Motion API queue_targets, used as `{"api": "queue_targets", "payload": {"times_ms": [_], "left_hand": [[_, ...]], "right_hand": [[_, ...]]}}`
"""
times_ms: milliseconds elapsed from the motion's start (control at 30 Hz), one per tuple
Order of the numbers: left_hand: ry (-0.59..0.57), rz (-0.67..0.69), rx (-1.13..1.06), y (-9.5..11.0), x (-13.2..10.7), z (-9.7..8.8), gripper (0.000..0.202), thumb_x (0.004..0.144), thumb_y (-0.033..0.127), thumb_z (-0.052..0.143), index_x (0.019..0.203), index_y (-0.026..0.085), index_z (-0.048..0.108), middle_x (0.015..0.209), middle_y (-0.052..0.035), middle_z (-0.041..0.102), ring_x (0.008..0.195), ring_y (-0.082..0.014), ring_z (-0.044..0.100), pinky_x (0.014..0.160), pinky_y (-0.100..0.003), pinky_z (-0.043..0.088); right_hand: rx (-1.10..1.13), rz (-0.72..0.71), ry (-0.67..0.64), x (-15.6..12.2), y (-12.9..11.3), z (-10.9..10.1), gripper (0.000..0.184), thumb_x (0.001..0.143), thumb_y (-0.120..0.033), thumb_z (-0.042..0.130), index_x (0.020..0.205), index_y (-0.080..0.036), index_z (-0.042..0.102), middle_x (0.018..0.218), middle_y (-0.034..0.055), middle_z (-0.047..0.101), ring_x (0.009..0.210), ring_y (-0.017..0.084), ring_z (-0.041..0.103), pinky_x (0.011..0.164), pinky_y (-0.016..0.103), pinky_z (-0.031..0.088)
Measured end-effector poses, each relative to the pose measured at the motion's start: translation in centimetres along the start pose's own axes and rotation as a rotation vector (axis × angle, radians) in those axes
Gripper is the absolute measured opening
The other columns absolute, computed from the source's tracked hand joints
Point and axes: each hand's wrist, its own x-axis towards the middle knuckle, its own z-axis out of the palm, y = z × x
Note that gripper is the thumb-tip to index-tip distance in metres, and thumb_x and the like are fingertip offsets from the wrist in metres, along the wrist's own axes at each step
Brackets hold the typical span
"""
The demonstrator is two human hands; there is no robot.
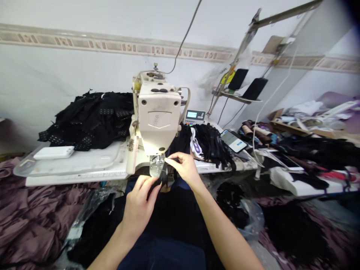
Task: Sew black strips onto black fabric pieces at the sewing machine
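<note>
Black strip (158,180) clamped by fingers of left hand (137,209) at sewing machine (159,116); fingers of right hand (182,167) held together beside presser foot (156,165).

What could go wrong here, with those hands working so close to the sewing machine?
The right hand sits right beside the sewing machine's presser foot, so a needle prick seems possible. The black strip held by the left hand might feed crooked. The pile of black strips droops over the table edge and might slide off.
</note>
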Motion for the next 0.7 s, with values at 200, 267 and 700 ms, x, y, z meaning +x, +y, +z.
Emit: {"api": "queue_targets", "payload": {"times_ms": [200, 267, 700], "left_hand": [[-0.030, 0.279, 0.299, 0.1, 0.0, 0.4, 0.037, 0.108, 0.028, 0.061, 0.144, 0.020, 0.064, 0.139, -0.0112, 0.074, 0.114, -0.0250, 0.079, 0.094, -0.031, 0.065], [-0.031, 0.268, 0.336, 0.2, 0.2, 0.7, 0.036, 0.109, 0.031, 0.060, 0.142, 0.018, 0.064, 0.137, -0.0121, 0.075, 0.113, -0.0260, 0.079, 0.092, -0.032, 0.066], [-0.074, 0.205, 0.330, 0.7, 1.2, 1.0, 0.036, 0.112, 0.027, 0.052, 0.144, 0.016, 0.063, 0.142, -0.0165, 0.071, 0.119, -0.0301, 0.075, 0.087, -0.039, 0.061]], "right_hand": [[-0.115, -0.043, -0.058, 2.3, 0.6, 0.2, 0.015, 0.081, -0.035, 0.082, 0.084, -0.021, 0.084, 0.089, 0.0066, 0.084, 0.084, 0.026, 0.078, 0.079, 0.034, 0.057], [-0.169, -0.069, -0.076, 3.0, 0.7, 0.2, 0.011, 0.082, -0.032, 0.081, 0.085, -0.021, 0.084, 0.089, 0.0061, 0.084, 0.084, 0.025, 0.077, 0.079, 0.034, 0.056], [-0.077, 0.014, 0.030, 3.1, 0.9, 1.2, 0.031, 0.082, -0.048, 0.081, 0.088, -0.018, 0.080, 0.086, 0.0082, 0.082, 0.076, 0.024, 0.074, 0.070, 0.032, 0.055]]}}
